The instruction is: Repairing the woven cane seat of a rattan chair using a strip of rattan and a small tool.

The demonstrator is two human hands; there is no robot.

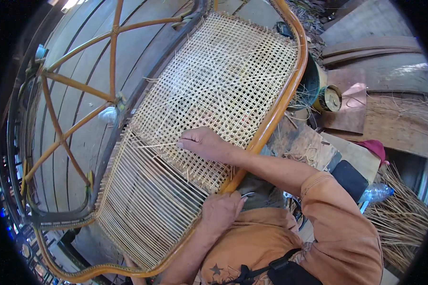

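A bent-rattan frame [296,88] holds a woven cane panel [223,66], open-meshed over its far part. Toward the near left, the strands [147,213] run only one way, side by side. Over the mesh, my right hand [202,143] is closed in a pinch on a pale cane strand [159,145] that sticks out leftward. My left hand [221,209] rests closed at the frame's near rail. A small shiny metal tool [247,194] with a curved end pokes out of its fingers; the rest of it is hidden in the hand.
A second rattan frame with crossed poles [113,31] stands on the left. To the right are a round tin [331,98], wooden boards [399,114], a plastic bottle [376,192] and a heap of loose cane [402,213]. Short strand ends stick up along the panel's edges.
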